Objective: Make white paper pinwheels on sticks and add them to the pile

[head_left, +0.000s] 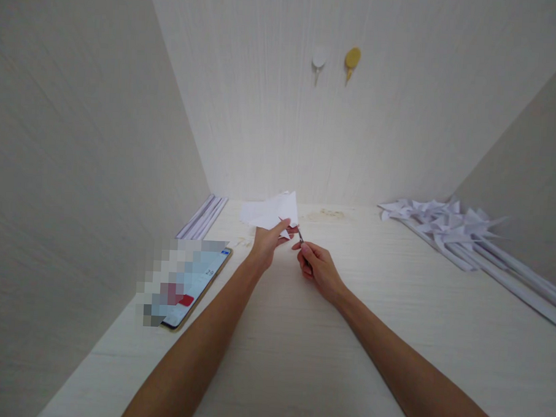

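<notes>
White paper [274, 209] is pinched in my left hand [268, 240], with the thumb on top and the other fingers beneath. My right hand [316, 263] is closed around a small pair of scissors [301, 236], its handles mostly hidden by the fingers. The metal blades point up and left, at the lower right corner of the paper. A small pointed flap of paper hangs below the left thumb. Both hands are over the white tabletop [272, 343], close together.
A phone [203, 291] with a lit, partly blurred screen lies at left, near rolled paper sticks [202, 217]. At right are folded paper pieces [443, 219] and long paper rolls [519, 280]. A white hook [318, 58] and a yellow hook [353, 58] are on the back wall.
</notes>
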`<state>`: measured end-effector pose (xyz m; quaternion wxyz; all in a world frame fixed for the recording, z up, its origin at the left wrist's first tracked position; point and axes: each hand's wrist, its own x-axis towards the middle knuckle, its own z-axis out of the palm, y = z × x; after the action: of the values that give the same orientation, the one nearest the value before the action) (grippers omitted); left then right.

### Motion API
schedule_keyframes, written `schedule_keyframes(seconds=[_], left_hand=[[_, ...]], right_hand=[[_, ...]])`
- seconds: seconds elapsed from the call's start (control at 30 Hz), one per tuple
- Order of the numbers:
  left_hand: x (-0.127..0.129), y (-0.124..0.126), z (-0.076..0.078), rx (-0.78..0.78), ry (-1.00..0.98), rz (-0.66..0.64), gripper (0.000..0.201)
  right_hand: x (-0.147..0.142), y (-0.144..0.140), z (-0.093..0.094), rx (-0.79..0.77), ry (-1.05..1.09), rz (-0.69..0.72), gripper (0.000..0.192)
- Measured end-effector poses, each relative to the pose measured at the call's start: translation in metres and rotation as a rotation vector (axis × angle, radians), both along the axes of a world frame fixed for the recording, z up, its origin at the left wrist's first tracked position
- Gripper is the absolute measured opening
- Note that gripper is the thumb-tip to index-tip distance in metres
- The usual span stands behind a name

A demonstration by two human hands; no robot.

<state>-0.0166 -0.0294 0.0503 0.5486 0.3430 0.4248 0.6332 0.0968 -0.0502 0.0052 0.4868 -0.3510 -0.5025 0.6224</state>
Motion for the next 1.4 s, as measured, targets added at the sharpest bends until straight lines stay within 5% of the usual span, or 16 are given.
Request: schedule_keyframes(seconds=[1.4], left_hand=[[0.0016,0.0012,-0.0020,0.006,0.058,0.019,0.008]], right_hand=[[0.0008,0.0025,-0.0015,0.004,-0.019,-0.078,0.029]])
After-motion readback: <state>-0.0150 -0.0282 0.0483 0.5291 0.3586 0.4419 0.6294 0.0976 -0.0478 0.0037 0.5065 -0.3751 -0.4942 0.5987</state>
